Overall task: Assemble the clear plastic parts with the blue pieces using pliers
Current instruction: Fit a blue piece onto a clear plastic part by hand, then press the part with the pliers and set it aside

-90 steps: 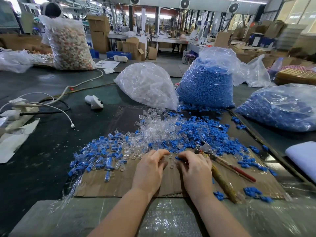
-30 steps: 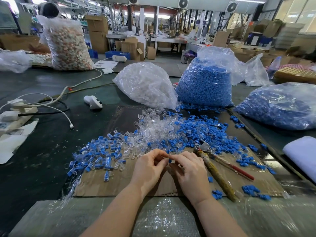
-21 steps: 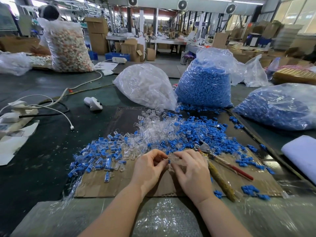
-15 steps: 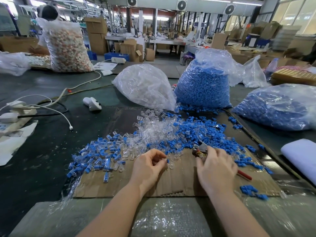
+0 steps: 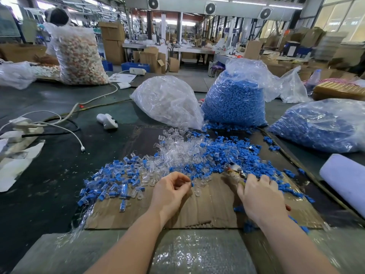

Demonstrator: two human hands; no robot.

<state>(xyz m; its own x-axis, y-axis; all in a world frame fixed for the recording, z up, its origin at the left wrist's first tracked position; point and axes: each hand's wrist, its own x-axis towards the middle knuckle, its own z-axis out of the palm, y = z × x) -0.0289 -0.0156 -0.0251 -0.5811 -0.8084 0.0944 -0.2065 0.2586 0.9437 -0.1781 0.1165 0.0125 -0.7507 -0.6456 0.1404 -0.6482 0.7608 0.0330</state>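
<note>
Loose clear plastic parts (image 5: pixel 177 149) and blue pieces (image 5: pixel 233 155) lie heaped on a cardboard sheet (image 5: pixel 213 206). To their left spreads a pile of joined clear-and-blue parts (image 5: pixel 116 180). My left hand (image 5: pixel 170 191) pinches a small clear part with blue in it at its fingertips. My right hand (image 5: pixel 258 196) lies over the pliers (image 5: pixel 234 172) with fingers curled round the wrapped handles; the metal jaws stick out to the upper left and look blurred.
Behind the heap stand a bag of clear parts (image 5: pixel 167 101) and two bags of blue pieces (image 5: pixel 235 101) (image 5: pixel 324 123). A white handheld device (image 5: pixel 107 120) and cables (image 5: pixel 59 123) lie at the left. A white roll (image 5: pixel 343 178) lies at the right. Another person (image 5: pixel 57 18) sits far left.
My right hand left my left hand, moved right and took hold of the pliers' handles. My left hand stayed put with the small part in its fingers.
</note>
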